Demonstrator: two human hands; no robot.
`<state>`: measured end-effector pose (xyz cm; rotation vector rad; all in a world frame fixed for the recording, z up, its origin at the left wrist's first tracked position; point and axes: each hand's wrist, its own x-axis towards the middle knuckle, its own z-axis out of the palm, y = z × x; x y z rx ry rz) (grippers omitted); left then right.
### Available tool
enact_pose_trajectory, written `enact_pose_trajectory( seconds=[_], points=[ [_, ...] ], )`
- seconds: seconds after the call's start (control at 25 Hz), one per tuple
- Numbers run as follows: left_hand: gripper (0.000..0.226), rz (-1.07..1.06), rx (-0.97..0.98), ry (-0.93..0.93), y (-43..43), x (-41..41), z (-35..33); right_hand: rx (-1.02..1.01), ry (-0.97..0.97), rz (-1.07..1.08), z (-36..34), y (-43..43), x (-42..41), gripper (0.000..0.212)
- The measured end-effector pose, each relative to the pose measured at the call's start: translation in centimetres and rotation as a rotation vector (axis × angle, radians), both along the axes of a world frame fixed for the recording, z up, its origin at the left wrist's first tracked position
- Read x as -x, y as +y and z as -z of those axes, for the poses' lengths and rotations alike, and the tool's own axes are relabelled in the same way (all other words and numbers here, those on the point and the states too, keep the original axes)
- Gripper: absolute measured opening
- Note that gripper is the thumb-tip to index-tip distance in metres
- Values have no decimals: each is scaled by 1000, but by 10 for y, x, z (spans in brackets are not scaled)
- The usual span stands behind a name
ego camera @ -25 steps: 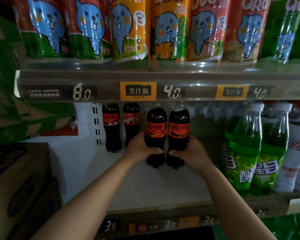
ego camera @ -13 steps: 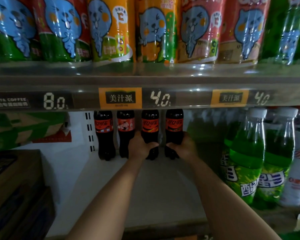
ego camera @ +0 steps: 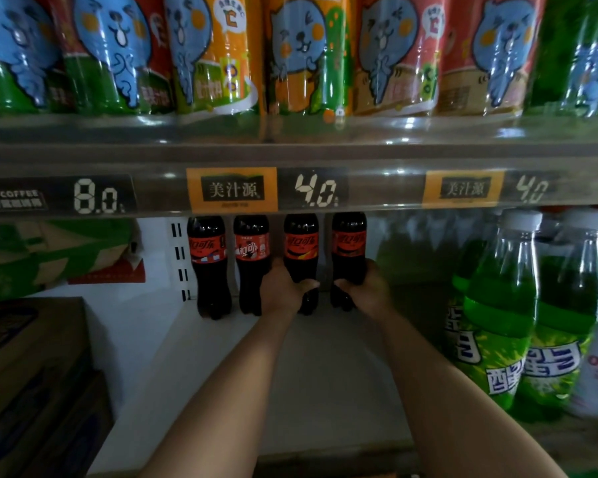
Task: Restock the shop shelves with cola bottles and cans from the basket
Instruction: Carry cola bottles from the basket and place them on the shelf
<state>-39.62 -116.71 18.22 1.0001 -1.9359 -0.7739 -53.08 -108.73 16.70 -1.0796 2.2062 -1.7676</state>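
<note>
The two cola bottles (ego camera: 301, 250) are now deeper on the shelf (ego camera: 325, 374), mid-frame. Your left hand (ego camera: 283, 288) and right hand (ego camera: 366, 291) each grip one; next, release them upright.

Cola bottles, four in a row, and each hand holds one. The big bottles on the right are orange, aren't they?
No, the head view shows the big bottles are green, not orange. Four cola bottles in a row, left hand and right hand holding one each: correct.
</note>
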Motion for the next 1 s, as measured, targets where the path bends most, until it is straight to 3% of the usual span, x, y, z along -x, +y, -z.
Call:
enact_pose_trajectory(
  seconds=[0.48,0.56,0.72,0.84,1.0],
  points=[
    [75,29,-43,-25,1,1,-1,50,-150,-28,-10,4,-17,82],
    [74,21,-55,-15,3,-6,-3,73,-153,2,-17,8,-24,71],
    [43,-19,11,-32,23,-31,-8,198,-117,149,-20,25,-57,50],
    [35,-11,-17,153,45,-51,-8,335,-173,215,-16,34,-86,32],
    [25,-31,-69,424,89,-85,-5,333,-305,32,-18,64,-131,16]
  ],
)
